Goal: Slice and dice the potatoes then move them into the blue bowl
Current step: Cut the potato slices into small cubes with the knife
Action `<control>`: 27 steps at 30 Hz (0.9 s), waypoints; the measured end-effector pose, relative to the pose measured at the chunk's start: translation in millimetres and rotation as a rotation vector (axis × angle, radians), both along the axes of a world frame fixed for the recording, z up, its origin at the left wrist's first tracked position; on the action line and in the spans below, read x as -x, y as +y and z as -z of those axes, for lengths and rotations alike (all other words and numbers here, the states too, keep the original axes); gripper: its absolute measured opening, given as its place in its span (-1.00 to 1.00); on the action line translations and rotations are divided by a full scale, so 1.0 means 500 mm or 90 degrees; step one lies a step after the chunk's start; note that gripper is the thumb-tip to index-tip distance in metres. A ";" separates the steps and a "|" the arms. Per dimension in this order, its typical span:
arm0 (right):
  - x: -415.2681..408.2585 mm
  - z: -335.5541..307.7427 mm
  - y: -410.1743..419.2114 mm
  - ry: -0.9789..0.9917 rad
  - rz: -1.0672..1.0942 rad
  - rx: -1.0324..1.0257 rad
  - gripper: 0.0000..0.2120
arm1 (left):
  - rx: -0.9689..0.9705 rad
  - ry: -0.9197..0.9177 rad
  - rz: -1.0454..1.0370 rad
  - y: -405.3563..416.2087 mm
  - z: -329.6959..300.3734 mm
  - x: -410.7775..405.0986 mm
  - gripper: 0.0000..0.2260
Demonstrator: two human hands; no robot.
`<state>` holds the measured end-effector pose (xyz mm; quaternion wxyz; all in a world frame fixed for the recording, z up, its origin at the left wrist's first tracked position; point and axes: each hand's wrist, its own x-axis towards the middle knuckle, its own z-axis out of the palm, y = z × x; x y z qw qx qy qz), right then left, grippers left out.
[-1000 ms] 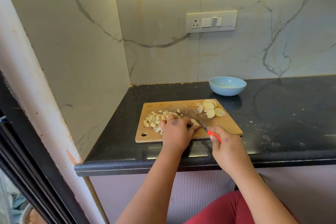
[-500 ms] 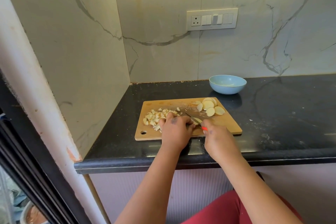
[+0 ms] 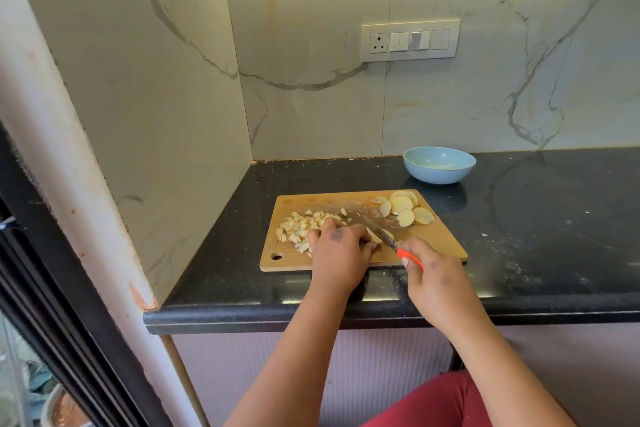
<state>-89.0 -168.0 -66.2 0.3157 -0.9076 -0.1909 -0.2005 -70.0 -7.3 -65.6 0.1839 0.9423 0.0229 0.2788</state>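
On a wooden board atop the black surface, the left hand pinned a potato piece in its grip while the right hand clasped a red-handled knife. Diced potato lay left, slices right, the blue bowl behind.

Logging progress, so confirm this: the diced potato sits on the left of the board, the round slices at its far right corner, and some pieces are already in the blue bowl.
One thing is wrong: the blue bowl holds no potato that the head view shows. The diced potato does sit on the left of the board and the round slices at its far right corner.
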 end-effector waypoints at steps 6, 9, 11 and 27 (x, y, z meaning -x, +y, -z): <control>-0.004 -0.001 0.014 0.017 0.008 0.042 -0.81 | -0.015 -0.005 0.004 -0.001 -0.001 -0.002 -0.81; -0.009 -0.006 0.031 0.058 0.045 0.106 -0.79 | -0.013 -0.007 0.008 -0.001 0.000 -0.003 -0.80; -0.012 -0.011 0.050 0.064 0.064 0.157 -0.76 | -0.011 -0.010 0.008 -0.001 0.000 -0.002 -0.81; 0.014 0.003 0.010 0.001 0.003 0.004 -0.81 | 0.044 0.014 -0.024 0.008 0.002 -0.007 -0.77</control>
